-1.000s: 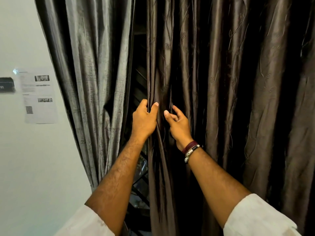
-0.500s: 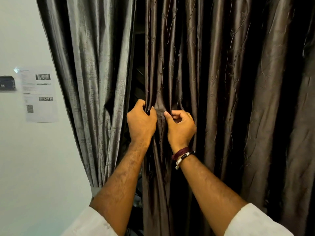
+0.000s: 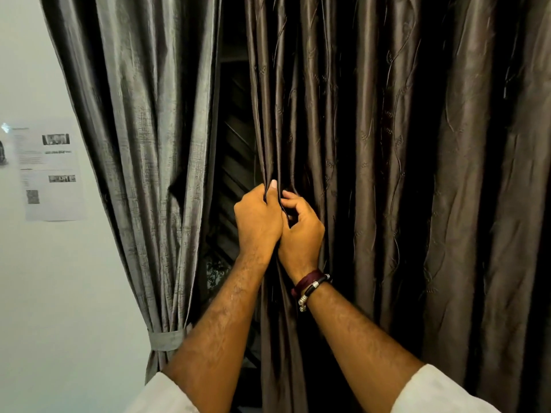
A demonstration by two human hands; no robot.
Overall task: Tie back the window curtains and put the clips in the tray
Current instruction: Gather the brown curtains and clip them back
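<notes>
Both hands are raised at the leading edge of the right curtain [image 3: 372, 174], a dark brown embossed panel hanging in loose folds. The left hand [image 3: 258, 222] is closed in a fist around the gathered edge, thumb up against the fabric. The right hand [image 3: 301, 231] sits touching it, fingers curled and pinching a fold just beside the left thumb. Two bracelets [image 3: 310, 286] circle the right wrist. The left curtain [image 3: 143, 144], grey and sheened, is drawn aside and bound low by a fabric tie-back [image 3: 167, 339]. A dark window opening [image 3: 235, 162] shows between the two panels. A printed notice [image 3: 49, 169] is fixed to the wall [image 3: 44, 308] at left. White sleeves cover both upper forearms.
</notes>
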